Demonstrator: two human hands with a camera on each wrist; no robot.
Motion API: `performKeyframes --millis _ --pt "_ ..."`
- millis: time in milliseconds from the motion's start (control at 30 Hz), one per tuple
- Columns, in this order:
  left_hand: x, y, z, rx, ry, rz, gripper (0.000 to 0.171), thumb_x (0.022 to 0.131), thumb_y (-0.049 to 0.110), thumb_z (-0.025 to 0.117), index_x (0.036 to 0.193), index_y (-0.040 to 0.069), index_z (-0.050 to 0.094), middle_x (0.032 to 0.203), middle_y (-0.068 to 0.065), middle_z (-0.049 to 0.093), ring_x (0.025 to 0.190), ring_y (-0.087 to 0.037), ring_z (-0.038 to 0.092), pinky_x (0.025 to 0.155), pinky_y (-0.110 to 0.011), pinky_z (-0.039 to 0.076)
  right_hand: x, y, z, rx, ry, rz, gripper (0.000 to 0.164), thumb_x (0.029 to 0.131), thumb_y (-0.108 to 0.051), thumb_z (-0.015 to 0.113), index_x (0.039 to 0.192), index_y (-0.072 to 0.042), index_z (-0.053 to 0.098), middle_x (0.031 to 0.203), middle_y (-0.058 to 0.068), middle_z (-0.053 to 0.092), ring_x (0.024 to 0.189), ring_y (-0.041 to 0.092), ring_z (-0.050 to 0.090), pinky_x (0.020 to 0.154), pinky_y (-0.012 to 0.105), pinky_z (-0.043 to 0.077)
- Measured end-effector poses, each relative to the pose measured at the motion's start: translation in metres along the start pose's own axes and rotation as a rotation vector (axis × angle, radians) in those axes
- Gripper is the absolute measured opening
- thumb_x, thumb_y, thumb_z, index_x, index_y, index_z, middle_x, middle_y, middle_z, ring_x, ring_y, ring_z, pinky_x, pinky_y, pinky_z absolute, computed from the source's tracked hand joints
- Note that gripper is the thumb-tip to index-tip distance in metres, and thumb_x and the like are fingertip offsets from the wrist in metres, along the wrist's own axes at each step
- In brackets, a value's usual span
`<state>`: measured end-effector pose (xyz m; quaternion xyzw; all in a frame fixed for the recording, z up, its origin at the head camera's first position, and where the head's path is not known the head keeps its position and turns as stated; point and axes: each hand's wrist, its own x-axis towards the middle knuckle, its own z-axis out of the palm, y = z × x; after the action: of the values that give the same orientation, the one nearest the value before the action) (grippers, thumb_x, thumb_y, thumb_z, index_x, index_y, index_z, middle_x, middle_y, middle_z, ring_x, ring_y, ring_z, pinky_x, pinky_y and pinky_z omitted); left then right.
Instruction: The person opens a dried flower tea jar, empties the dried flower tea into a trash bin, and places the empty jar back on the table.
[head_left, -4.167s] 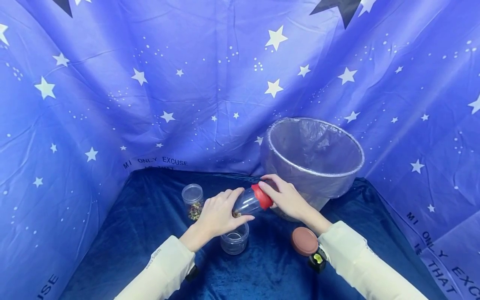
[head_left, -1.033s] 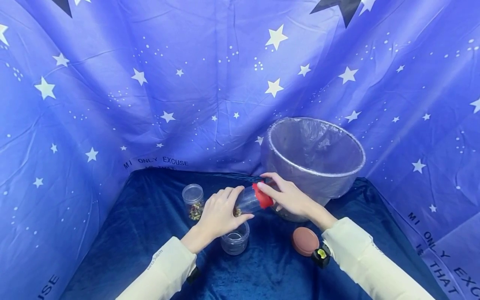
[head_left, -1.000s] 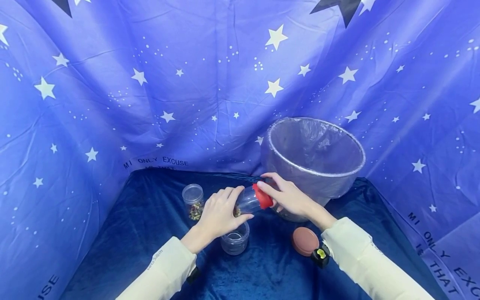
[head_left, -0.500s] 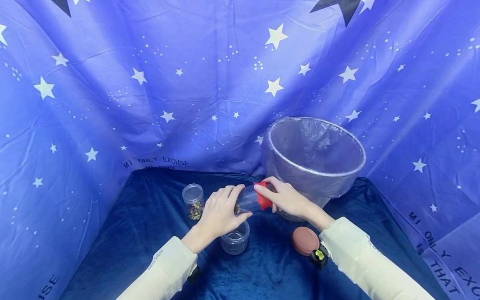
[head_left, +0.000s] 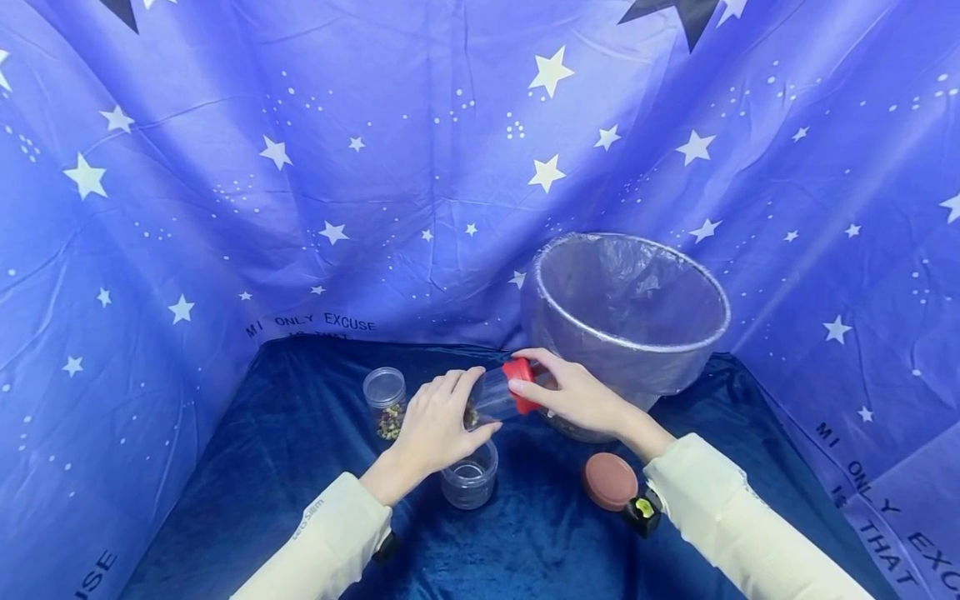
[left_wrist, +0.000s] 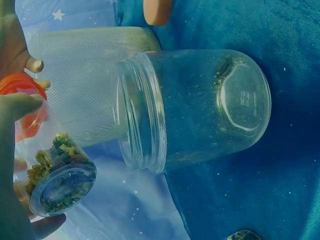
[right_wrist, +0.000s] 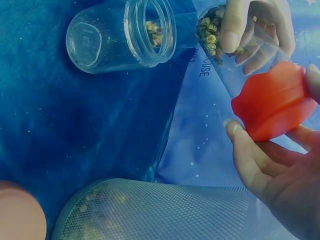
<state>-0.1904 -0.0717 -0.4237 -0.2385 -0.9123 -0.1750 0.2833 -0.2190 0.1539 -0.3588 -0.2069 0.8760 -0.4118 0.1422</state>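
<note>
Above the table, my left hand [head_left: 431,425] grips the lower end of a clear plastic jar [head_left: 495,396], which is tilted nearly on its side. Yellowish dried flower buds [right_wrist: 211,35] lie at its bottom end. My right hand [head_left: 577,396] has thumb and fingers round the jar's wavy-edged red lid [right_wrist: 272,102], which sits on the mouth. Just below the left hand, a lidless clear jar [head_left: 469,485] stands upright; the left wrist view shows it with little inside. Behind the left hand is another clear jar [head_left: 386,387], partly filled with dried buds.
A mesh wastebasket [head_left: 622,367] lined with a clear bag stands at the back right, close behind the right hand. A round brown lid [head_left: 610,481] lies on the dark blue cloth [head_left: 525,542] below the right wrist. Starry blue curtains [head_left: 420,167] enclose the table.
The right fingers have shifted round the red lid, and the lid shows a different turn. The held jar has moved slightly left. Other things on the table stay where they were.
</note>
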Motion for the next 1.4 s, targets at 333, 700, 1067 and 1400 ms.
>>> performKeyframes --millis 333,700,1067,1400 --pt "0.0 -0.005 0.0 -0.008 0.014 -0.022 0.075 0.071 0.051 0.082 0.13 0.013 0.056 0.107 -0.007 0.069 0.088 -0.024 0.067 0.075 -0.04 0.057 -0.005 0.006 -0.007 -0.034 0.033 -0.035 0.059 0.096 -0.039 0.061 0.145 -0.013 0.041 0.123 0.016 0.063 0.089 0.015 0.066 0.069 0.032 0.056" --pt "0.002 -0.007 -0.001 -0.001 0.022 -0.025 0.075 0.072 0.052 0.081 0.13 0.013 0.056 0.107 -0.007 0.069 0.09 -0.025 0.067 0.074 -0.041 0.056 -0.011 0.01 -0.014 -0.042 0.039 -0.039 0.058 0.097 -0.038 0.06 0.145 -0.011 0.041 0.126 0.016 0.064 0.098 0.02 0.069 0.072 0.034 0.056" --pt "0.003 -0.005 -0.002 0.007 0.016 -0.032 0.074 0.073 0.054 0.079 0.13 0.013 0.055 0.108 -0.006 0.069 0.09 -0.025 0.067 0.075 -0.041 0.055 -0.015 0.024 -0.015 -0.109 0.044 -0.019 0.058 0.095 -0.041 0.062 0.143 -0.013 0.044 0.12 0.011 0.067 0.102 0.021 0.067 0.085 0.034 0.053" --pt "0.003 -0.005 -0.003 0.007 0.007 -0.036 0.073 0.075 0.053 0.078 0.13 0.012 0.056 0.109 -0.007 0.069 0.091 -0.025 0.068 0.077 -0.041 0.055 -0.018 0.035 -0.013 -0.099 0.009 -0.018 0.061 0.094 -0.039 0.065 0.143 -0.009 0.043 0.122 0.016 0.065 0.093 0.02 0.068 0.076 0.03 0.055"
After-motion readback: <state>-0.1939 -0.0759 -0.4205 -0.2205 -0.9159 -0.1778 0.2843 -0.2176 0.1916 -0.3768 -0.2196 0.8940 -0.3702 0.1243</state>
